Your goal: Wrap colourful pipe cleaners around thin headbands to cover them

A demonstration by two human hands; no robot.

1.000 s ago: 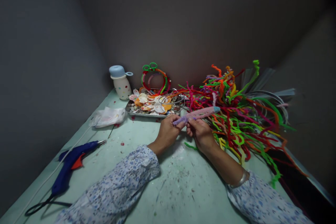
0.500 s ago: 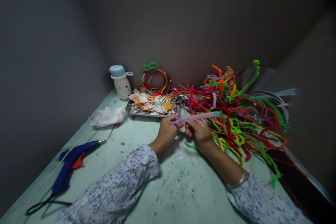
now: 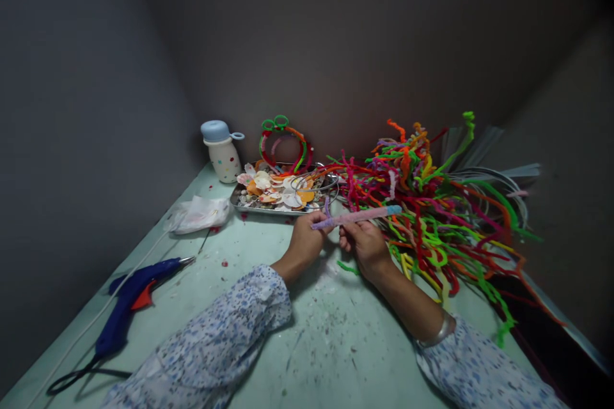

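Note:
A fuzzy band (image 3: 367, 215), pink in the middle with a blue right tip and a purple left part, is held level above the table. My left hand (image 3: 307, 236) is closed on its purple left end, where a short purple stem sticks up. Close beside it, my right hand (image 3: 367, 246) pinches the pink part from below. Behind my hands lies a metal tray (image 3: 268, 209) with flower-shaped pieces and small beads. To the right spreads a tangled heap of coloured pipe cleaners (image 3: 422, 204).
A blue glue gun (image 3: 118, 319) with a red trigger lies at the left, its cord beside it. Behind it are a plastic bag (image 3: 200, 214) and a bottle (image 3: 224, 156) with a blue lid. Colourful hoops (image 3: 302, 152) stand at the tray's back. Clear strips (image 3: 520, 170) lie far right.
Both hands keep their grip and hardly move. The right end of the band has shifted very slightly left and down.

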